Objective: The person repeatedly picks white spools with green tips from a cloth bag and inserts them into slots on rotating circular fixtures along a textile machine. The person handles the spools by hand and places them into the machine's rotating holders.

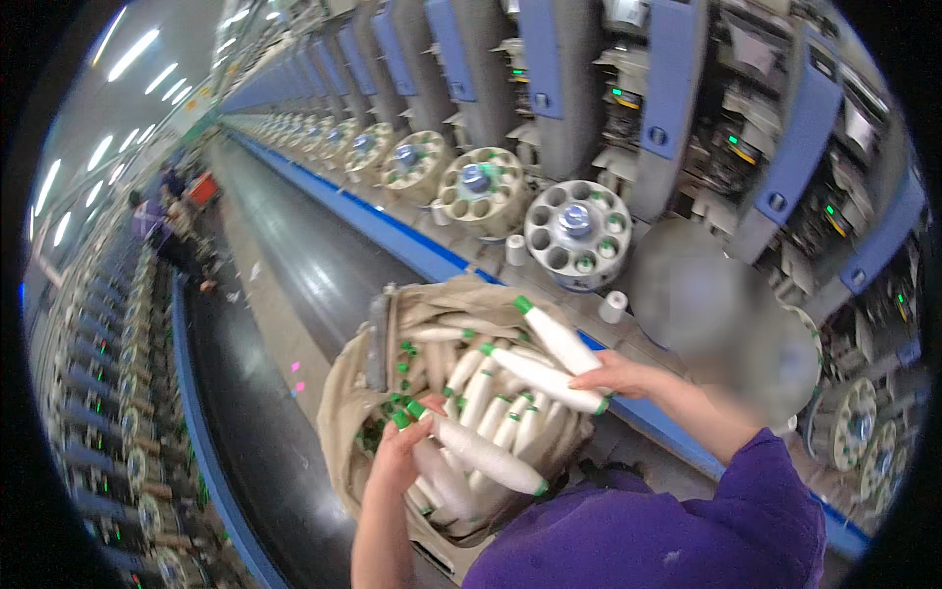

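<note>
Purple shirt (638,535) nearest, you have your left hand (400,447) and right hand (618,375) each clasped round green-tipped white bobbins (486,452) — held above a beige sack (339,404) packed with more — while round holders (577,234) stand beyond, backed by tall blue machine panels (677,103).

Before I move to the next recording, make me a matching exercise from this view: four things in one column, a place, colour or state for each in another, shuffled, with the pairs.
Things
1. left hand
2. right hand
3. cloth bag
4. bobbin ends

Places, colours, states
A. toward the bag's right side, gripping white bobbins
B. green
C. toward the bag's left side, gripping bobbins
D. beige, heaped with bobbins

Pairs: 1-C, 2-A, 3-D, 4-B
</note>
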Demonstrator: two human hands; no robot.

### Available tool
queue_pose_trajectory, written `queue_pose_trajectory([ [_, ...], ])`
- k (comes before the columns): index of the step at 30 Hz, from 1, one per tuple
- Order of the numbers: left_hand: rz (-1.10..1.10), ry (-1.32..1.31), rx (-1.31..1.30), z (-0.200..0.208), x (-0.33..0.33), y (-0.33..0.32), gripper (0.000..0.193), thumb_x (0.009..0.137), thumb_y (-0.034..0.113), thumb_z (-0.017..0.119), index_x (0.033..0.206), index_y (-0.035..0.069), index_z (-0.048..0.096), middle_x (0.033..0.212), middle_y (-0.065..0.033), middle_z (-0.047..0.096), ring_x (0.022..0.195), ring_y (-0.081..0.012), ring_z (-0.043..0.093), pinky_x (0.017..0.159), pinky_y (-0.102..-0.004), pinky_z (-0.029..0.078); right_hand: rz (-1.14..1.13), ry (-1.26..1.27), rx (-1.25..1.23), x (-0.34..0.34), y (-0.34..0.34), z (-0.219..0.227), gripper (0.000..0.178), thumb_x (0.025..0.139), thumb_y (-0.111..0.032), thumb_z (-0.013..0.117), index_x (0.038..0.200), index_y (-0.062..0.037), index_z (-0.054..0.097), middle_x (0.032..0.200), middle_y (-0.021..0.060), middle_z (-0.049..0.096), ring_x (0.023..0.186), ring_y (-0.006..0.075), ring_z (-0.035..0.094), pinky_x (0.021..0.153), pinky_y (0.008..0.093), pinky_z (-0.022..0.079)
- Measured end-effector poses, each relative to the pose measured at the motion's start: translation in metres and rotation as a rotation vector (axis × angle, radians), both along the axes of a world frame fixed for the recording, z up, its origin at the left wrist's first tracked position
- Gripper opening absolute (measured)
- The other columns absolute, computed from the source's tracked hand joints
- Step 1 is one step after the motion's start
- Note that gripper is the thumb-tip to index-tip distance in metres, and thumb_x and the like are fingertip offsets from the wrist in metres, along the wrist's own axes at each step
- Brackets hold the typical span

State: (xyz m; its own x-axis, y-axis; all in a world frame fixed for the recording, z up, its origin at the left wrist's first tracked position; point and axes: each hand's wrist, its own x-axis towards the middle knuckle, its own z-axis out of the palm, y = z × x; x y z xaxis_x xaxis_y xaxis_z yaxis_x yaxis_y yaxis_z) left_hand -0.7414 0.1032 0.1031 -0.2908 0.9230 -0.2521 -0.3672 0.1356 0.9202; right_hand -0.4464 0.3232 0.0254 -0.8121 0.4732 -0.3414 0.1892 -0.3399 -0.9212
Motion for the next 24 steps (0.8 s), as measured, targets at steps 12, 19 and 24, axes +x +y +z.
queue_pose_trajectory([
  [12,-0.14,-0.769,0.514,-0.033,0.068,0.138,0.027,0.088,0.035,0.051,0.097,0.011,0.058,0.099,-0.0086,0.057,0.095,-0.0273,0.055,0.088,-0.0498,0.046,-0.218,0.107,-0.207,0.079,-0.008,0.028,0.041,0.083,-0.027,0.071,0.114,-0.0081,0.053,0.079,0.0011,0.056,0.06,0.0064,0.054,0.044,0.0223,0.04],
  [19,-0.495,-0.483,0.167,-0.062,0.15,0.223,0.063,0.08,0.024,0.068,0.132,-0.001,0.041,0.092,-0.0131,0.062,0.083,-0.0288,0.063,0.081,-0.0461,0.053,-0.09,0.255,-0.462,0.126,0.055,0.004,0.072,0.096,-0.063,0.023,0.122,-0.0021,0.052,0.062,0.0085,0.056,0.041,0.0116,0.049,0.037,0.0235,0.038],
  [24,-0.544,-0.517,0.255,-0.062,0.186,0.273,0.046,0.08,0.019,0.069,0.119,-0.002,0.056,0.103,-0.0125,0.062,0.091,-0.0249,0.062,0.084,-0.0399,0.052,0.299,0.646,-0.953,0.138,0.09,-0.022,0.075,0.096,-0.061,0.019,0.106,0.0031,0.057,0.056,0.0108,0.054,0.033,0.0163,0.044,0.029,0.0276,0.034],
])
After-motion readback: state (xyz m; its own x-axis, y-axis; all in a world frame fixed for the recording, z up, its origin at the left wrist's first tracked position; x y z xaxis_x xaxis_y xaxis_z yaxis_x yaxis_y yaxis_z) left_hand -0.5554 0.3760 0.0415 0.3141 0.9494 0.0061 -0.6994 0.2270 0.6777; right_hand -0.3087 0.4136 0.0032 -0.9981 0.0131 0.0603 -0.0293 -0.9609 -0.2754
